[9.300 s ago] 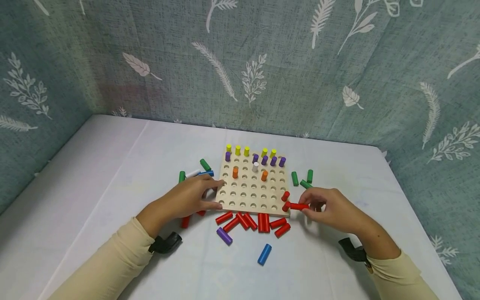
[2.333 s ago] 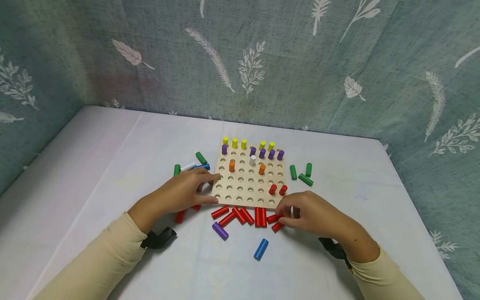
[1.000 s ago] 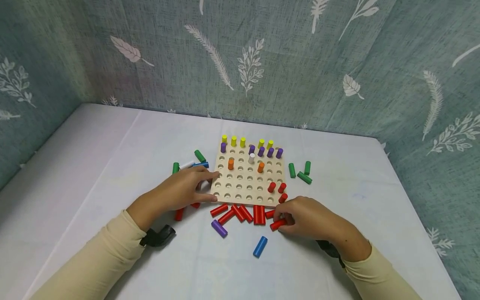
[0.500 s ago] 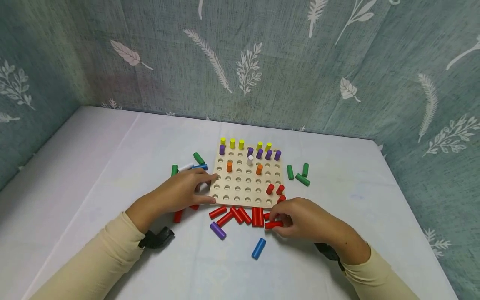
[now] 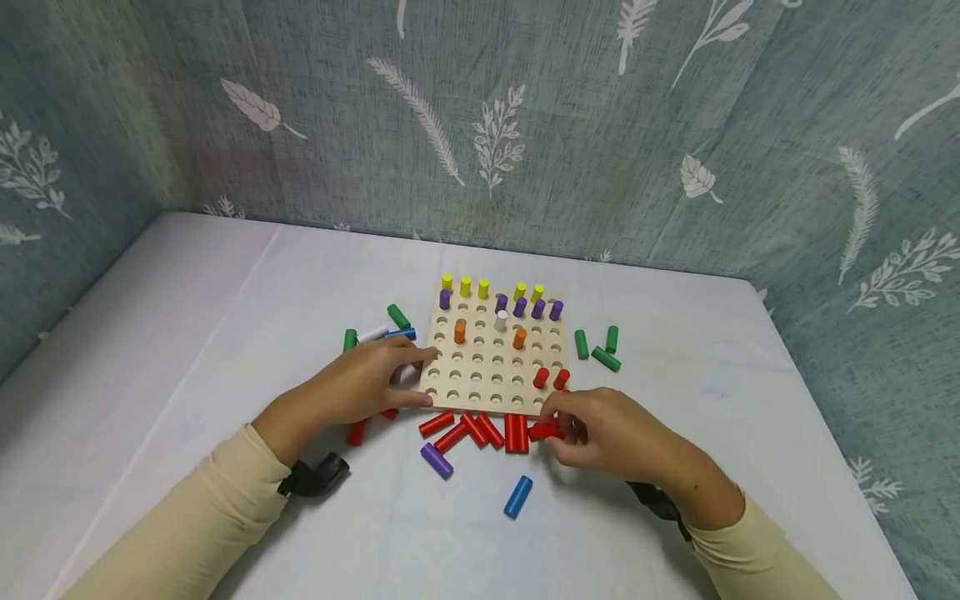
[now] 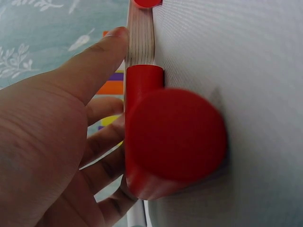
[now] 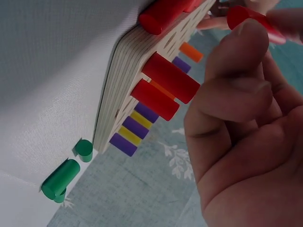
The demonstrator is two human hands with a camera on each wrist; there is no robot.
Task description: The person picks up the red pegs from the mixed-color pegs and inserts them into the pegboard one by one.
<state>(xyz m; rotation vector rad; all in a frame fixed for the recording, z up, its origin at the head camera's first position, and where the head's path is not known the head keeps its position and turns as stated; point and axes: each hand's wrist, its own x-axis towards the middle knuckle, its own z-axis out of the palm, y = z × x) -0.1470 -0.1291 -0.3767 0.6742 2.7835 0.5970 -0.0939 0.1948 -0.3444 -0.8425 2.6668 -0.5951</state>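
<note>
My right hand (image 5: 611,429) is over the table at the near right corner of the wooden pegboard (image 5: 486,377). It pinches a red peg (image 7: 239,15) between thumb and fingertips, lifted off the table in the right wrist view. My left hand (image 5: 360,379) rests at the board's left edge, thumb and forefinger spread and touching it. Standing in the board are yellow pegs (image 5: 483,288), purple pegs (image 5: 520,307), a white peg (image 5: 501,320) and two orange pegs (image 5: 460,332). Three red pegs (image 5: 562,379) stand near its right corner, one partly hidden by my right hand.
Several loose red pegs (image 5: 451,437) lie along the board's front edge, with a purple peg (image 5: 437,460) and a blue peg (image 5: 518,497) nearer me. Green pegs (image 5: 606,358) lie to the right; green, white and blue pegs (image 5: 401,334) lie to the left.
Since the oldest frame, a third red peg now stands in the board. In the last second my right hand has picked up another red peg from the table; my left hand stays at the board.
</note>
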